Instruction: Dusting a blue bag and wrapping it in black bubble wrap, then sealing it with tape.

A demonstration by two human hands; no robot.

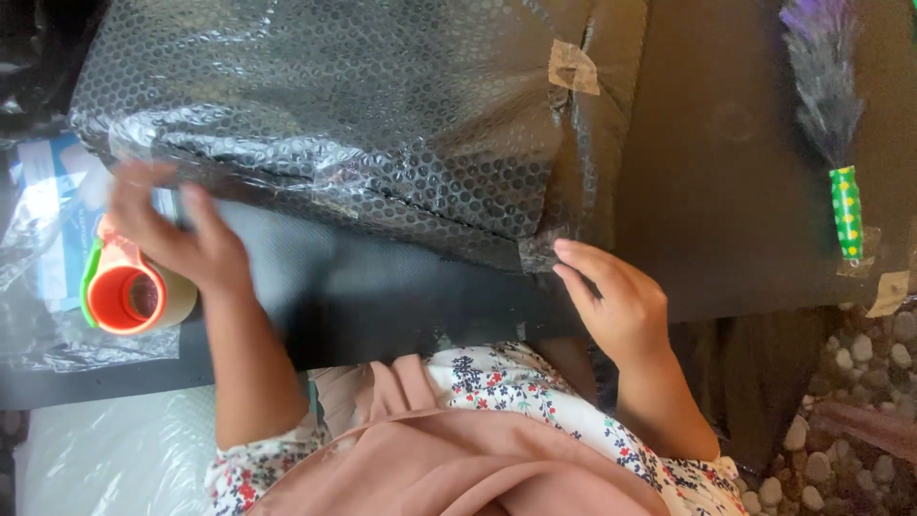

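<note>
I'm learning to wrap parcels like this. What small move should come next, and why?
Probably draw the tape dispenser in the left hand along the bubble-wrap edge toward the right hand, which presses the wrap's corner down; that seam looks only partly taped.

1 head view — looking steeply down, close over hands.

Large dark parcel wrapped in clear bubble film [325,105], filling the upper left and middle. Small square of tan tape [573,67] stuck near the parcel's upper right corner. Second scrap of tan tape [890,291] well off to the parcel's right, on the dark sheet's edge. Flat clear plastic packet with blue and white print [43,215], partly hidden, just left of the parcel's lower left corner.
</note>
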